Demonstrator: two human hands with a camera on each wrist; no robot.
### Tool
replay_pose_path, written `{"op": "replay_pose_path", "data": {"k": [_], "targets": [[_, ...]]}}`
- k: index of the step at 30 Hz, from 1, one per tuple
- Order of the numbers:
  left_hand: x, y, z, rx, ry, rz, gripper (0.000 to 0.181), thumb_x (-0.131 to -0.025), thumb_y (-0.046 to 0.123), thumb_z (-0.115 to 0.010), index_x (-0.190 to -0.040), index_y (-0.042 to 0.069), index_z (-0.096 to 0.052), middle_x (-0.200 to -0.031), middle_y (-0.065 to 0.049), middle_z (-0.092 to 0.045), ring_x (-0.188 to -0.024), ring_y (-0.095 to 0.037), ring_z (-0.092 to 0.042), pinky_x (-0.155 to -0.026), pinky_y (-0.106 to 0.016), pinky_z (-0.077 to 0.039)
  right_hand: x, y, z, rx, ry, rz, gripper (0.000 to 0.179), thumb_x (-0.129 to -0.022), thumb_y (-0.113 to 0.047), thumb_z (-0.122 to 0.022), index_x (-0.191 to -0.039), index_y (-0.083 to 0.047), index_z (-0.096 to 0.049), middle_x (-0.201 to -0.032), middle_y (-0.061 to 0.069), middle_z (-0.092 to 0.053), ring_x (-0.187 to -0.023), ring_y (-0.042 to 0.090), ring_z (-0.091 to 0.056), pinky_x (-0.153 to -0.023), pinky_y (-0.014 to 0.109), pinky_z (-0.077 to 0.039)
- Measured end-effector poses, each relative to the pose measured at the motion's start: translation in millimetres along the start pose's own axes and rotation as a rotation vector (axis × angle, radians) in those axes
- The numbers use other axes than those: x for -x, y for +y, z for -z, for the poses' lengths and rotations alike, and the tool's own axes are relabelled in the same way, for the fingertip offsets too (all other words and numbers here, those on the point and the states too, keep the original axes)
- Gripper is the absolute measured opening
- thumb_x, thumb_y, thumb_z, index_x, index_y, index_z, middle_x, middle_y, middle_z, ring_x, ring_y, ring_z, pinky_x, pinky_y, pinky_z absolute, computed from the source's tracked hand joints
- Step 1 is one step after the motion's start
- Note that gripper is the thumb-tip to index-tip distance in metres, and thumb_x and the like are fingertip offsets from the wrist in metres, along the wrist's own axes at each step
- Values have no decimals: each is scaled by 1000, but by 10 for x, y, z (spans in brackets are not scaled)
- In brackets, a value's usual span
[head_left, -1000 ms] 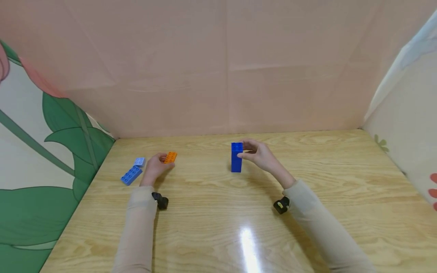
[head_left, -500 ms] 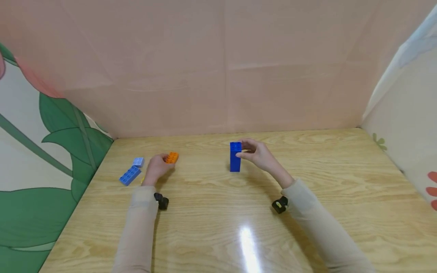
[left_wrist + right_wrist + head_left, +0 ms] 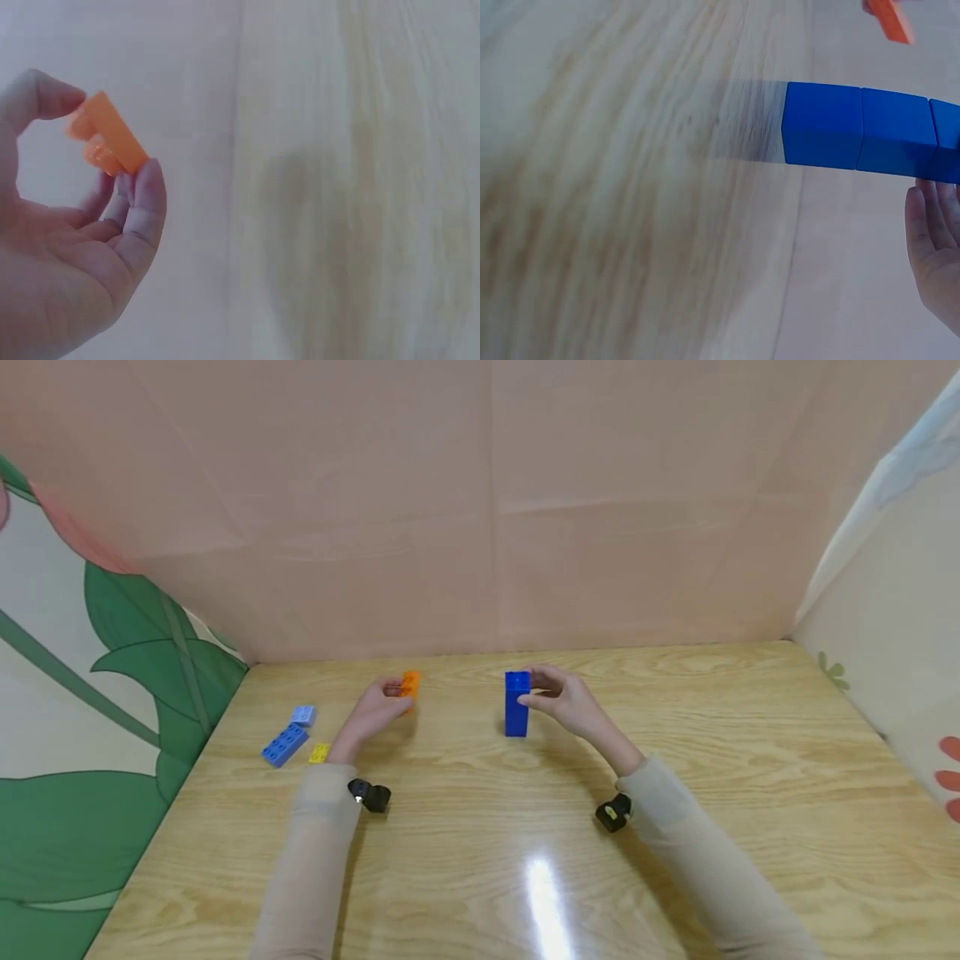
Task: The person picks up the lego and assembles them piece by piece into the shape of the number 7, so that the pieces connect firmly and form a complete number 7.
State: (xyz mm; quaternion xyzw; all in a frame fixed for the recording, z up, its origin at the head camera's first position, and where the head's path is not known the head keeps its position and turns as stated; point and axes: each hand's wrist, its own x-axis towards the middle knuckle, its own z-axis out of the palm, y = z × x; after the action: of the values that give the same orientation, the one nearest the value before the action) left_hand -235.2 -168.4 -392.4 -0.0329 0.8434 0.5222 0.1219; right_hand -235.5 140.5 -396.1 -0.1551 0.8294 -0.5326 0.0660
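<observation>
My left hand [image 3: 380, 710] pinches an orange building brick [image 3: 410, 689] between thumb and fingertips, raised over the table. In the left wrist view the brick [image 3: 118, 133] is tipped so that its studs face the palm. To the right, a tower of stacked dark blue bricks [image 3: 517, 710] stands upright on the table. My right hand [image 3: 567, 700] holds the tower near its top, thumb in front and fingers behind. The right wrist view shows the tower's joined blue blocks [image 3: 859, 127] from the side, with its upper end cut off by the frame.
Left of my left hand lie a blue eight-stud brick [image 3: 285, 745], a pale blue brick [image 3: 303, 716] and a yellow brick [image 3: 319, 752] partly beside the wrist. The wooden table [image 3: 465, 827] meets a pink cloth wall [image 3: 375, 527] at the back.
My left hand has lifted the orange brick and moved it right, tilting it on the way. The yellow brick has come into sight. My right hand stays on the tower.
</observation>
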Motion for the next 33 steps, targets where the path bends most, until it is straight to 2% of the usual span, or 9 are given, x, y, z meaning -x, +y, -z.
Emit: {"op": "replay_pose_path", "data": {"k": [4,8,12,15,21,27,33], "targets": [[40,161,-112,74,-8,-49,59,-87,12,-51,-142,-3,-33,-136,-21,-43,-119,-28,-47,-95,-30,-46,21,-5,-1,-21,-2,-5,54,-92,-15,-64,-140,0,-44,-131,23,-56,-122,38,-54,-101,49,-48],[92,279,-228,122,-38,-122,54,-91,12,-53,-139,-3,-35,-134,-21,-45,-119,-29,-49,-93,-28,-47,29,-4,0,-26,-14,-16,57,-92,-17,-64,-142,-1,-42,-134,23,-54,-123,38,-53,-101,49,-48],[148,352,-332,91,-63,-192,49,-94,18,-58,-138,5,-42,-133,-16,-49,-118,-29,-50,-92,-31,-48,25,14,12,-32,-22,-18,56,-92,-17,-64,-142,-3,-42,-135,22,-53,-123,38,-53,-100,49,-49],[178,393,-406,16,-51,-257,47,-93,20,-62,-137,10,-48,-129,-13,-53,-113,-27,-53,-90,-33,-50,18,29,21,-37,-22,-17,53,-92,-17,-64,-141,-6,-45,-135,22,-54,-123,38,-54,-100,48,-49],[207,486,-563,-95,-23,-369,47,-89,17,-67,-133,9,-55,-124,-13,-58,-106,-27,-58,-95,-38,-51,15,40,16,-49,-6,-3,52,-92,-17,-64,-139,-5,-47,-135,21,-55,-121,37,-55,-100,49,-49],[195,556,-680,-114,-8,-372,45,-85,16,-71,-127,8,-57,-122,-12,-58,-104,-26,-59,-91,-37,-53,12,37,-2,-69,7,32,51,-91,-16,-65,-137,-2,-48,-133,23,-56,-121,37,-55,-104,50,-45],[182,613,-724,-139,-19,-372,43,-87,17,-69,-128,11,-58,-121,-10,-57,-105,-26,-57,-90,-37,-53,11,21,6,-60,-3,44,51,-91,-15,-65,-138,-2,-47,-132,23,-56,-120,37,-54,-104,51,-44]]}}
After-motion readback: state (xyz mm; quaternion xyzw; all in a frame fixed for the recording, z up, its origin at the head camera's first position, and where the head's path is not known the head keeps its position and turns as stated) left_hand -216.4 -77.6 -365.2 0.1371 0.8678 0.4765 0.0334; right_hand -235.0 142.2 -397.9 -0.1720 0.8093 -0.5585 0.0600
